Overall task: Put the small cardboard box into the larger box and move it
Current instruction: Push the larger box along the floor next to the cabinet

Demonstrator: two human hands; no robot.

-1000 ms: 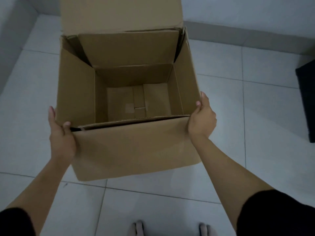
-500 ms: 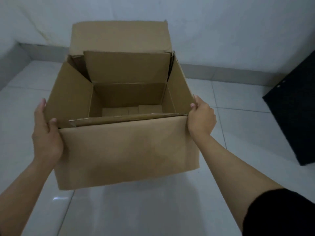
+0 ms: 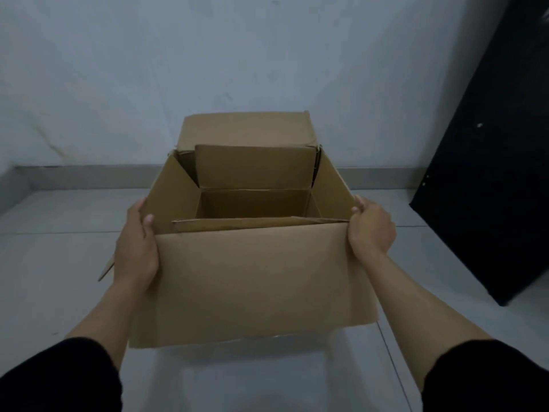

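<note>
The larger cardboard box (image 3: pixel 261 281) is held up off the tiled floor in front of me, its top flaps standing open. My left hand (image 3: pixel 136 248) grips its left side near the front corner, thumb over the edge. My right hand (image 3: pixel 371 230) grips the right side at the same height. From this angle only the far inner wall shows; the bottom of the box and the small cardboard box are hidden behind the near wall.
A pale wall (image 3: pixel 208 69) with a grey skirting strip stands a short way ahead. A black cabinet or panel (image 3: pixel 490 188) leans at the right. Grey floor tiles (image 3: pixel 59 263) lie all around.
The box has risen from the floor between my hands and my view has tilted up towards the wall. The inside bottom, seen a second ago, has dropped out of sight.
</note>
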